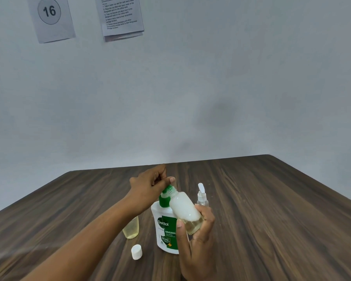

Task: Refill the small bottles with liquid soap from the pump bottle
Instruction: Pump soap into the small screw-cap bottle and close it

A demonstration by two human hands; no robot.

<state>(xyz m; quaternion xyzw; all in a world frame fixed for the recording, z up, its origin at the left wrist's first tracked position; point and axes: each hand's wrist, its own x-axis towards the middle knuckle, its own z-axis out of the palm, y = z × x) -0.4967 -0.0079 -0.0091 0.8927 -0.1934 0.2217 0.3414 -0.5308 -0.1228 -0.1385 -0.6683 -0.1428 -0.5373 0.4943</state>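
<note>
On dark wood-grain table (272,199): small clear bottle of yellowish liquid (130,230), white cap (136,252) beside it, left hand (148,185) curled over green pump head of white pump bottle (165,230), right hand (199,238) gripping tilted clear small bottle (183,207) at nozzle, clear spray bottle (202,196) behind.

Dark wood-grain worktop (272,199), matt. Glossy white plastic pump bottle (164,230). Clear smooth plastic small bottle (185,209). Matt white plastic cap (136,252). Paper sheet (51,19) on wall.

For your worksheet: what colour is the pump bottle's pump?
The pump is green; head view.
</note>
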